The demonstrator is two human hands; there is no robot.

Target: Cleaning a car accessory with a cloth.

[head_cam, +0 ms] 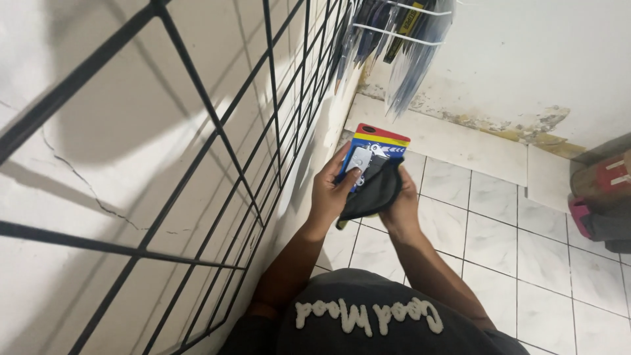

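Observation:
My left hand (332,192) grips a flat blister package (377,143) with a blue, yellow and red card and a clear bubble over a small silvery item; my thumb rests on the bubble. My right hand (401,204) holds a dark cloth (373,192) pressed against the lower part of the package. Both hands are in front of my chest, above a white tiled floor (545,256).
A black wire grid panel (217,138) leans along the white wall on my left. More packaged items hang from a white wire rack (401,33) at the top. A red and grey object (601,197) lies on the floor at the right edge.

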